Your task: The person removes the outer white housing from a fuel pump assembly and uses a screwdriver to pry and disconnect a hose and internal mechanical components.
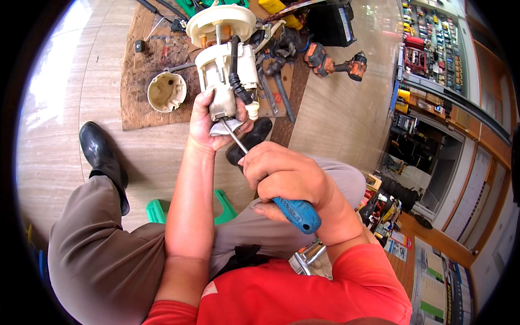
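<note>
A fuel pump module [208, 69] of white plastic, with a round flange [222, 19] at its far end and a black corrugated hose [234, 70] down one side, is in front of me. My left hand [205, 127] is closed around its near end. In my right hand [290, 176] is a screwdriver [303, 216], gripped by its blue handle. The shaft slants up and left, and its tip meets the module's near end beside my left fingers. Exact contact at the tip is hard to make out. A cream plastic cup [153, 96] rests left of the module.
Beneath lies a stained wooden board [134, 70] on the tiled floor. Hand tools, including a hammer-like one [284, 95], lie on its right. Farther right are an orange-black cordless driver [356, 66] and a black box [325, 27]. My black shoe [96, 143] stands left; a green stool [222, 208] is below me.
</note>
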`<state>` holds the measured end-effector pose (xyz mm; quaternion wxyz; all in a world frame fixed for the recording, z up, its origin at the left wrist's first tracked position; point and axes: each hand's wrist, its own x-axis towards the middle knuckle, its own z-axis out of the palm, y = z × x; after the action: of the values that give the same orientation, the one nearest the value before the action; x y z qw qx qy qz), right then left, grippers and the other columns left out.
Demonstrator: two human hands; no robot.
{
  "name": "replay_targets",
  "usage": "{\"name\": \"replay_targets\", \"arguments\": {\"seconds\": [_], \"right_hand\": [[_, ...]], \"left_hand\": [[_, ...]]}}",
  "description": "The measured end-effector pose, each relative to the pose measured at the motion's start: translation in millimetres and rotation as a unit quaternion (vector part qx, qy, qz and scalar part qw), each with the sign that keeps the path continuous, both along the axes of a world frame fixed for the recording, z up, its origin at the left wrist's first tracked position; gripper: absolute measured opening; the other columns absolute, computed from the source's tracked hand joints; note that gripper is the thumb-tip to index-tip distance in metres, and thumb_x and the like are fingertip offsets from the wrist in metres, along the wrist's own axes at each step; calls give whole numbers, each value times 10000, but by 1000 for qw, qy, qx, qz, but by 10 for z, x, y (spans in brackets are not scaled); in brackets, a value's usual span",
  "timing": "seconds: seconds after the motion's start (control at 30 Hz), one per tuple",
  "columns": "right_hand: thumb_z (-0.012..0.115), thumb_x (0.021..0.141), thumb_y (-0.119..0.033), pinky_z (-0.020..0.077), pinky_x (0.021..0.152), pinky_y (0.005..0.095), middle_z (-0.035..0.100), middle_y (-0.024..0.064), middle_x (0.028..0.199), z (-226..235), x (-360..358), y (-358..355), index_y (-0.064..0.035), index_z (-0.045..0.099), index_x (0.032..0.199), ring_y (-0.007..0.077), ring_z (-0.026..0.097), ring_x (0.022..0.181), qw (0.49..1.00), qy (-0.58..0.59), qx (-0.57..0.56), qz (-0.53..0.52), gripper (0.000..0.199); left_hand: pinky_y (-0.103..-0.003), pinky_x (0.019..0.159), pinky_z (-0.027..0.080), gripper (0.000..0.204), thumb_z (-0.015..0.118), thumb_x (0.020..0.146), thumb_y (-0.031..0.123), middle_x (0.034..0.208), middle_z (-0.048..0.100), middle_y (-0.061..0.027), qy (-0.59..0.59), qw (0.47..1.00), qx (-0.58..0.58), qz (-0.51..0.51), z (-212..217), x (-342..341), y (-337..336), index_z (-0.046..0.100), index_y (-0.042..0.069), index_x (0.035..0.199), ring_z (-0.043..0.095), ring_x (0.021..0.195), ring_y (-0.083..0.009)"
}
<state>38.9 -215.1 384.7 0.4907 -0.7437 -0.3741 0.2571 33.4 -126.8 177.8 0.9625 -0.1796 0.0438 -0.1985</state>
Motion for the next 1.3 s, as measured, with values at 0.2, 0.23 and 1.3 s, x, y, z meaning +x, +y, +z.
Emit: {"name": "replay_targets", "arguments": {"seconds": [0.2, 0.23, 1.3], "right_hand": [[770, 733, -105, 515, 695, 428, 582, 117, 807, 84, -42, -8, -51, 520, 741, 324, 591, 777, 998, 3, 23, -61, 256], [773, 742, -121, 511, 684, 423, 583, 119, 805, 82, -43, -31, -54, 522, 743, 325, 591, 775, 997, 5, 28, -74, 260], [766, 786, -116, 509, 680, 365, 585, 129, 811, -81, -86, -76, -35, 504, 789, 280, 610, 789, 980, 10, 63, -190, 274]], "left_hand": [[-426, 611, 452, 532, 503, 876, 544, 769, 622, -205, -27, 1000, -7, -2, 26, 14, 28, 607, 31, 974, 566, 642, -323], [-426, 614, 455, 538, 500, 876, 545, 767, 621, -205, -27, 1000, 9, -9, 11, 16, 18, 605, 26, 972, 566, 649, -321], [-373, 681, 549, 462, 545, 902, 420, 800, 659, -189, 2, 989, 146, 26, 31, 16, -7, 620, -34, 945, 655, 723, -278]]}}
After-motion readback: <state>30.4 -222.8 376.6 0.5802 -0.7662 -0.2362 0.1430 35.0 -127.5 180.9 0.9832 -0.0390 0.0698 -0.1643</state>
